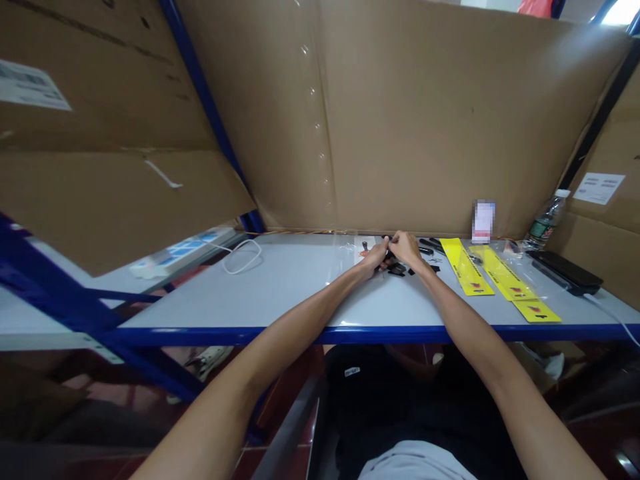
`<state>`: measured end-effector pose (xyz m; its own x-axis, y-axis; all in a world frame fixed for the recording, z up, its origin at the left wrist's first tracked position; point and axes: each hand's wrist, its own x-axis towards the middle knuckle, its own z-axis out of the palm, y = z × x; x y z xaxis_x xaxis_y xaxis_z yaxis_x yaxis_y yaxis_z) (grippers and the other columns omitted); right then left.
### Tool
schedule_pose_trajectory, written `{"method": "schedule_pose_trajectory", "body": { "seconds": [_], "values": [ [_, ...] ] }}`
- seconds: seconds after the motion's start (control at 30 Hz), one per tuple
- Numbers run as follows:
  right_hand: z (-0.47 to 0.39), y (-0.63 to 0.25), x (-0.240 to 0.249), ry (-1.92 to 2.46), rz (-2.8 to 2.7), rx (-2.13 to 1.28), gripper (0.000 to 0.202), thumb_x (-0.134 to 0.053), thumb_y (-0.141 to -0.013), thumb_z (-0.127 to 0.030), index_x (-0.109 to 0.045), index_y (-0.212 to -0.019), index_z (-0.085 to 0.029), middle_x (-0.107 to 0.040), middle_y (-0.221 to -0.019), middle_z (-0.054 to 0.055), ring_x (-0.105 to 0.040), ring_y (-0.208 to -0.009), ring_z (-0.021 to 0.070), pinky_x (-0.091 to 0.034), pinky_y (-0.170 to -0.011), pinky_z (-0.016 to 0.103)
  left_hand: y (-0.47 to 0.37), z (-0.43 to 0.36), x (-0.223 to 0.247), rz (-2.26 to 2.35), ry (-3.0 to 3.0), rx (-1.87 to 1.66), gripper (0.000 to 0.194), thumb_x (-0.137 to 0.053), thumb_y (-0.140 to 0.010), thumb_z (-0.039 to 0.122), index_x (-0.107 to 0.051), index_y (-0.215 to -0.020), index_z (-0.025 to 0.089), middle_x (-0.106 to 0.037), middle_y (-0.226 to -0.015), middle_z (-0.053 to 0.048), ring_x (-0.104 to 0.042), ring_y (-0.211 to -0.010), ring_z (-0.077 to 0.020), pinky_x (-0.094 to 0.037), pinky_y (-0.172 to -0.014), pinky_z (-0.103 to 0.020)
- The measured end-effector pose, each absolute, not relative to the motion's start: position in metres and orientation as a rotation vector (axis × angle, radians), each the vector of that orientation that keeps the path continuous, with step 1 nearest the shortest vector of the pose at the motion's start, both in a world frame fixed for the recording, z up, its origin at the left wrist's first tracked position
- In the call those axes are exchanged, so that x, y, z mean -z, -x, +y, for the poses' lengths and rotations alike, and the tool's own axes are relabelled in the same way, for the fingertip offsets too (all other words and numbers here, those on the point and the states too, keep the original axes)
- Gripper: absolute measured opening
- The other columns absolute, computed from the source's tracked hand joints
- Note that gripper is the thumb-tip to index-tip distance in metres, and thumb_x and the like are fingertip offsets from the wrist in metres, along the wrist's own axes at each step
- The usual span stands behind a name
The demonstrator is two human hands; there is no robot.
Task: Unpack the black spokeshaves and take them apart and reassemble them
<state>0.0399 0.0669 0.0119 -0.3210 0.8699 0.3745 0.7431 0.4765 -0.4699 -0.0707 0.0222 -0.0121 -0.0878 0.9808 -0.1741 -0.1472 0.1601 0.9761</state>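
Both hands meet over the far middle of the white tabletop (290, 287). My left hand (377, 255) is closed around a small dark object (389, 256), too small to name. Against it, my right hand (404, 247) has its fingers pinched together; what lies between them is hidden. Small black parts (397, 269) lie on the table just below the hands. Behind my left hand is a white printed sheet (364, 245) in clear plastic. Black elongated pieces (431, 245) rest to the right of my right hand.
Yellow printed cards (466, 267) and clear plastic lie at the right. Farther right are a black device (565, 270) with a white cable and a plastic bottle (546, 220). A phone (483, 222) leans on the cardboard back wall (425, 127). At left, a white cable (243, 257) reaches a power strip (183, 252).
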Motion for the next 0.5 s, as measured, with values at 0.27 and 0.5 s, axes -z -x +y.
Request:
{"method": "schedule_pose_trajectory", "body": {
  "seconds": [0.27, 0.5],
  "values": [
    [0.0687, -0.0411, -0.0083, 1.249, -2.217, -0.236, 0.025, -0.059, -0.087, -0.009, -0.078, -0.1, -0.018, -0.079, -0.107, 0.01, -0.071, -0.105, 0.0217, -0.048, -0.083, 0.025, 0.0695, 0.0193, 0.0088, 1.341, -1.079, -1.188, 0.053, -0.033, -0.106, 0.059, -0.064, -0.102, 0.015, -0.041, -0.051, 0.005, -0.032, -0.036, -0.0066, -0.02, -0.038, -0.017],
    [0.0759, -0.0421, -0.0053, 1.182, -2.241, -0.221, 0.022, -0.059, -0.087, -0.01, -0.078, -0.096, -0.017, -0.078, -0.105, 0.009, -0.07, -0.102, 0.0209, -0.048, -0.084, 0.025, 0.0697, 0.018, 0.0079, 1.322, -1.041, -1.202, 0.052, -0.035, -0.106, 0.059, -0.063, -0.106, 0.015, -0.041, -0.051, 0.006, -0.031, -0.036, -0.006, -0.019, -0.039, -0.016]
  ]
}}
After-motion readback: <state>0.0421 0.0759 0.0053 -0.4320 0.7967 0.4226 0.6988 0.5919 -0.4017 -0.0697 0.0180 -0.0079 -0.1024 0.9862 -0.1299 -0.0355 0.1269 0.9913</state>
